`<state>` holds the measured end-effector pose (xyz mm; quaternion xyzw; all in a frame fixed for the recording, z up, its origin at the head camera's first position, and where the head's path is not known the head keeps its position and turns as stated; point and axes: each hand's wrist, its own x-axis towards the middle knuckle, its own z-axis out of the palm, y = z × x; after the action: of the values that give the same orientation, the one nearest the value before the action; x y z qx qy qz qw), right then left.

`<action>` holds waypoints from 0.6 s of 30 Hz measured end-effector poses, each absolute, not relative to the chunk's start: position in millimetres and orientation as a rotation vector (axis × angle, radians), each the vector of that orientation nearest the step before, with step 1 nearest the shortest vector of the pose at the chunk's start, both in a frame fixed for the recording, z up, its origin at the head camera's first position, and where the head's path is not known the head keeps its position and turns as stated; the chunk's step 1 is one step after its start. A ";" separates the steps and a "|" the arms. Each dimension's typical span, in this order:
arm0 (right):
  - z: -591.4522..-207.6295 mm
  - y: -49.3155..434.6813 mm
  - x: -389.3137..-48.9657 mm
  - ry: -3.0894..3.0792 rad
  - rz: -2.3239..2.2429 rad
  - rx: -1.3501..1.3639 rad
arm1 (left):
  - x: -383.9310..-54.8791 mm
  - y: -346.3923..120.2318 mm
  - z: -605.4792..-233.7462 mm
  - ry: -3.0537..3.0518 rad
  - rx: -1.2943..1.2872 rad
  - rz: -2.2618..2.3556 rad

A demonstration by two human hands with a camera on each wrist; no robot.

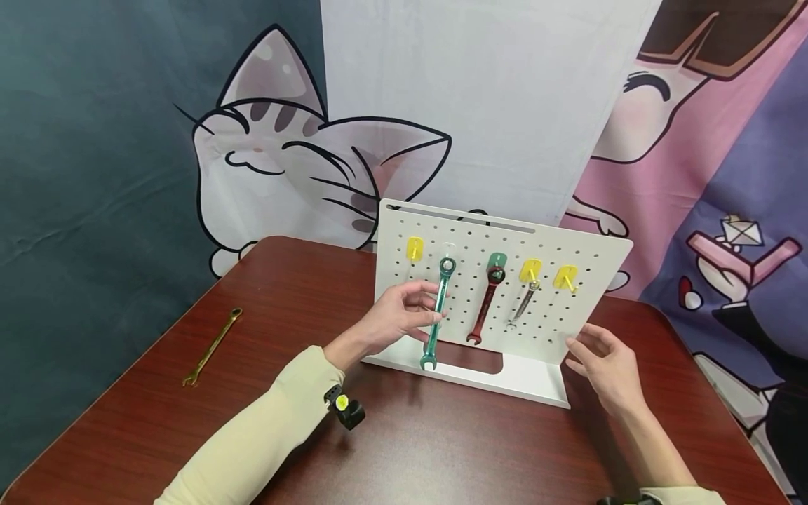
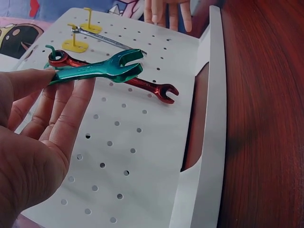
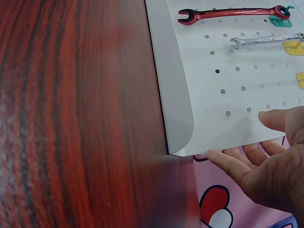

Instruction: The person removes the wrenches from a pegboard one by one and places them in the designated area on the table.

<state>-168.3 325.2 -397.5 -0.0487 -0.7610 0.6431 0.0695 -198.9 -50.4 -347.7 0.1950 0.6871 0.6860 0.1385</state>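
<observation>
My left hand (image 1: 404, 315) pinches a shiny green combination wrench (image 1: 438, 315) between thumb and fingers, its ring end up and open end down. That ring is just below a clear hook (image 1: 449, 248) on the white pegboard (image 1: 463, 301); whether it is on the hook I cannot tell. My right hand (image 1: 609, 368) holds the board's right edge, thumb in front and some fingertips hidden behind. Beside the green wrench, a red wrench (image 1: 485, 308) hangs from a green hook (image 1: 497, 260). A smaller silver wrench (image 1: 524, 304) hangs from a yellow hook (image 1: 531, 270).
A gold wrench (image 1: 212, 347) lies on the brown table (image 1: 303, 294) at the left. Two other yellow hooks (image 1: 414, 248) sit at the ends of the hook row. The board's base lip (image 1: 536, 375) faces me. Cartoon-printed cloth (image 1: 492, 91) hangs behind the table.
</observation>
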 end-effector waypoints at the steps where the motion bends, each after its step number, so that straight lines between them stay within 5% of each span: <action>1: -397.5 325.1 -168.2 -2.292 1.933 -0.146 | -198.9 -50.4 -347.6 1.984 0.565 1.985; 18: -398.7 325.4 -168.4 -2.349 1.855 -0.152 | -196.6 -57.1 -347.8 1.962 0.600 1.999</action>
<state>-168.4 325.4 -398.7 -0.0506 -0.7817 0.6174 0.0721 -196.6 -57.1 -347.8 0.2076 0.6782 0.6913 0.1381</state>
